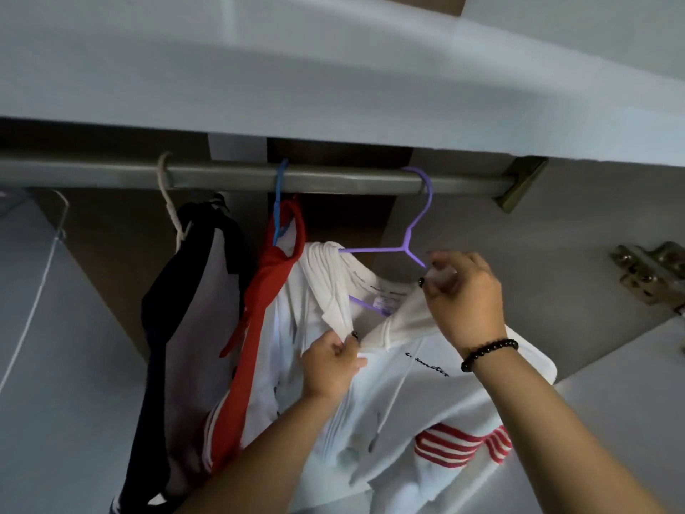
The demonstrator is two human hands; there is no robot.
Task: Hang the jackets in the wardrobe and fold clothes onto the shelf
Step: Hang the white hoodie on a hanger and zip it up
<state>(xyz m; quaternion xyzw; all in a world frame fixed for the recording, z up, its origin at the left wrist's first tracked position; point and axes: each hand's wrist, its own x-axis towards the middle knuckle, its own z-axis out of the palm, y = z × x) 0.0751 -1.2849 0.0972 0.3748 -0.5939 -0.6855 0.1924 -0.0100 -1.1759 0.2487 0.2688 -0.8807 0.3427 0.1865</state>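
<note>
A white hoodie (426,395) hangs on a purple hanger (404,250) inside the wardrobe. The hanger's hook sits over the grey rail (296,178), near the rail's right end. The hoodie has red stripes on one sleeve and small black writing on the chest. Its hood bunches up over the left arm of the hanger.

The left hand (330,365) pinches the white cloth at the neck of the hoodie, with its fingers curled on the edge. The right hand (463,294) is higher up. Its fingers pinch the hoodie's cloth at the right tip of the hanger. A black bead bracelet (487,353) is around the right wrist.

Just to the left of the hoodie hangs a red and white top (259,309) on a blue hanger (278,202). It touches the hoodie. Farther left hangs a black and white jacket (185,309), under a loop of white rope (168,194) on the rail.

At the right end of the rail is a metal bracket (519,189). A metal door hinge (652,276) sits on the right wall of the wardrobe.
</note>
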